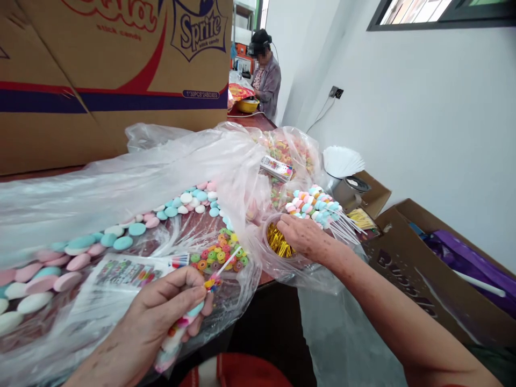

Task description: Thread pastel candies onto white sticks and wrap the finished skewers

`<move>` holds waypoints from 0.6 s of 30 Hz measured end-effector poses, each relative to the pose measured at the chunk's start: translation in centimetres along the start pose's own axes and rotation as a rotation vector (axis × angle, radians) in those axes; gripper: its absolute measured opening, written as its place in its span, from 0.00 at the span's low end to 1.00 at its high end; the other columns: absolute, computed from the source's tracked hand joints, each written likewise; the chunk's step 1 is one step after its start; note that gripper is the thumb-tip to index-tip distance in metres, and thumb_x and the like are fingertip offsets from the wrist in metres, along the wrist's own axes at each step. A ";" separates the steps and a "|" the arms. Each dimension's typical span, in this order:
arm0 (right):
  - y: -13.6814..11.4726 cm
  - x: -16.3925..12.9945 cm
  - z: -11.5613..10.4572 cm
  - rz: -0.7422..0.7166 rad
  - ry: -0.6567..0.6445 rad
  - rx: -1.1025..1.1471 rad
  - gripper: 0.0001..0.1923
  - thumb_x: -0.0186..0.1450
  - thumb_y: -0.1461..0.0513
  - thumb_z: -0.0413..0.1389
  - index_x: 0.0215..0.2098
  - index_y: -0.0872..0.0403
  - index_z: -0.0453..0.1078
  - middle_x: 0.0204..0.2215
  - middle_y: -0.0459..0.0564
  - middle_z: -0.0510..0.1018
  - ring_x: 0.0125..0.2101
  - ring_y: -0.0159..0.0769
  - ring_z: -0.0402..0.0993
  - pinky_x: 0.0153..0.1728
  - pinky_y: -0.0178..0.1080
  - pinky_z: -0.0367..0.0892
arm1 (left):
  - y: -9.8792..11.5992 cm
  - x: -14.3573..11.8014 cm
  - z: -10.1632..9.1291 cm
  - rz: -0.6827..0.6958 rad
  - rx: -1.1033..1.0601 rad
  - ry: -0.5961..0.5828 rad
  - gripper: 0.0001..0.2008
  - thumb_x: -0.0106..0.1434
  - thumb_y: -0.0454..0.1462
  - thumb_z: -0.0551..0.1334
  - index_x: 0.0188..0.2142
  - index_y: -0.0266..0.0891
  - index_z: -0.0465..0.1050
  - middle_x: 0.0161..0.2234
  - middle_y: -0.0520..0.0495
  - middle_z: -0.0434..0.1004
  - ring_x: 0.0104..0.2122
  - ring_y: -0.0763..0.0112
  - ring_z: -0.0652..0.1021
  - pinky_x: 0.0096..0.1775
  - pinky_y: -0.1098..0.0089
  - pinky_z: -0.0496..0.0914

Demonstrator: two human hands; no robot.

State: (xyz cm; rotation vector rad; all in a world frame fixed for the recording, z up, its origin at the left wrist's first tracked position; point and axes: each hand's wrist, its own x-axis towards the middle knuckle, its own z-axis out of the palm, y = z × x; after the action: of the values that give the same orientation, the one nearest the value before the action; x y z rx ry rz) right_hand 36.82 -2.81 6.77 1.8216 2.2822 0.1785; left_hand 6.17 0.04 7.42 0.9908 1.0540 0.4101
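A big cardboard box [100, 70] with "Sprite" printed on it is filling the upper left of the frame. Below it, pink, blue and white candy discs [80, 252] are lying under clear plastic sheeting [133, 166] on the desk [253, 121]. At the top centre, another person [266, 75] is standing beside a yellow bowl [247, 105]. Right of centre, a stack of white paper [342, 160] is resting above an open brown box [373, 193]. At the right edge, a larger carton [407, 279] is holding purple material [471, 258].
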 end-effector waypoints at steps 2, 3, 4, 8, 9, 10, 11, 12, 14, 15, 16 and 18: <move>0.1 -0.2 -0.1 0.015 -0.011 0.015 0.10 0.70 0.69 0.49 0.47 0.56 0.69 0.41 0.54 0.76 0.39 0.41 0.74 0.31 0.37 0.65 | 0.0 0.1 0.0 0.000 -0.011 0.005 0.15 0.54 0.46 0.71 0.27 0.40 0.71 0.19 0.52 0.73 0.11 0.82 0.60 0.10 0.81 0.57; 0.2 -0.3 -0.1 0.009 -0.016 0.021 0.10 0.70 0.69 0.50 0.47 0.55 0.69 0.40 0.54 0.76 0.38 0.41 0.74 0.31 0.37 0.64 | 0.0 0.1 0.0 0.002 -0.010 -0.003 0.15 0.55 0.47 0.70 0.27 0.39 0.71 0.19 0.53 0.73 0.11 0.82 0.60 0.10 0.81 0.57; 0.1 -0.3 -0.1 -0.003 -0.021 0.023 0.11 0.70 0.69 0.50 0.47 0.55 0.69 0.39 0.54 0.76 0.38 0.41 0.74 0.31 0.37 0.65 | 0.0 0.2 0.0 0.009 -0.011 -0.014 0.15 0.56 0.47 0.70 0.26 0.39 0.71 0.19 0.53 0.72 0.11 0.82 0.60 0.10 0.82 0.56; -0.3 -0.1 0.5 -0.082 -0.045 0.007 0.10 0.68 0.70 0.53 0.45 0.56 0.72 0.41 0.55 0.75 0.43 0.42 0.72 0.36 0.37 0.66 | -0.2 0.4 0.0 0.049 -0.045 -0.040 0.14 0.54 0.44 0.71 0.25 0.39 0.71 0.21 0.51 0.74 0.16 0.77 0.68 0.11 0.83 0.56; -0.4 0.0 0.6 -0.090 -0.050 0.005 0.10 0.67 0.70 0.53 0.44 0.56 0.73 0.41 0.55 0.75 0.44 0.42 0.72 0.36 0.37 0.66 | -0.3 0.4 0.0 0.043 -0.049 -0.047 0.14 0.54 0.44 0.72 0.25 0.39 0.71 0.21 0.51 0.74 0.15 0.77 0.67 0.11 0.83 0.56; -0.5 0.1 0.7 -0.089 -0.048 0.006 0.10 0.67 0.70 0.54 0.44 0.56 0.74 0.41 0.56 0.75 0.44 0.42 0.72 0.36 0.37 0.66 | -0.4 0.5 -0.1 0.029 -0.048 -0.056 0.14 0.54 0.45 0.71 0.26 0.39 0.71 0.20 0.52 0.73 0.14 0.78 0.65 0.10 0.82 0.57; -0.5 0.1 0.7 -0.088 -0.039 0.014 0.11 0.67 0.71 0.54 0.44 0.56 0.74 0.41 0.55 0.75 0.44 0.42 0.72 0.36 0.37 0.66 | -0.4 0.5 -0.2 0.015 -0.046 -0.061 0.14 0.55 0.45 0.71 0.26 0.39 0.71 0.19 0.52 0.73 0.12 0.80 0.64 0.10 0.82 0.57; -0.4 0.2 0.6 -0.084 -0.025 0.026 0.11 0.67 0.70 0.54 0.44 0.55 0.74 0.40 0.55 0.76 0.44 0.41 0.72 0.36 0.37 0.66 | -0.4 0.5 -0.2 0.008 -0.048 -0.064 0.15 0.55 0.45 0.71 0.26 0.39 0.71 0.19 0.53 0.73 0.11 0.80 0.63 0.10 0.81 0.57; -0.2 0.2 0.3 -0.073 0.002 0.044 0.10 0.68 0.69 0.53 0.44 0.55 0.75 0.38 0.53 0.77 0.43 0.41 0.72 0.35 0.36 0.66 | -0.3 0.5 -0.3 0.014 -0.066 -0.057 0.15 0.54 0.45 0.72 0.26 0.39 0.71 0.21 0.52 0.75 0.11 0.81 0.63 0.10 0.81 0.57; 0.0 0.2 0.1 -0.066 0.008 0.049 0.10 0.69 0.69 0.53 0.43 0.55 0.76 0.38 0.53 0.77 0.42 0.40 0.73 0.35 0.36 0.65 | -0.3 0.5 -0.3 0.028 -0.082 -0.052 0.15 0.53 0.44 0.73 0.26 0.39 0.71 0.22 0.51 0.77 0.11 0.81 0.64 0.11 0.80 0.58; 0.2 0.2 -0.1 -0.059 0.008 0.053 0.10 0.69 0.68 0.52 0.42 0.55 0.76 0.37 0.52 0.78 0.41 0.40 0.73 0.34 0.36 0.65 | -0.2 0.5 -0.3 0.046 -0.096 -0.051 0.15 0.53 0.43 0.73 0.26 0.39 0.71 0.23 0.51 0.78 0.12 0.81 0.65 0.11 0.80 0.58; 0.4 0.0 -0.3 -0.040 0.008 0.073 0.10 0.70 0.68 0.52 0.41 0.55 0.76 0.37 0.52 0.79 0.40 0.40 0.74 0.34 0.36 0.65 | 0.0 0.6 -0.3 0.085 -0.106 -0.066 0.14 0.52 0.42 0.74 0.25 0.39 0.71 0.23 0.51 0.78 0.14 0.79 0.69 0.14 0.79 0.62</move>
State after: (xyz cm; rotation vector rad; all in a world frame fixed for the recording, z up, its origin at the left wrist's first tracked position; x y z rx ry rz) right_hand 37.18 -2.70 7.14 1.8111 2.3579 0.0972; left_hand 6.18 0.60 7.03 0.9501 0.9241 0.4949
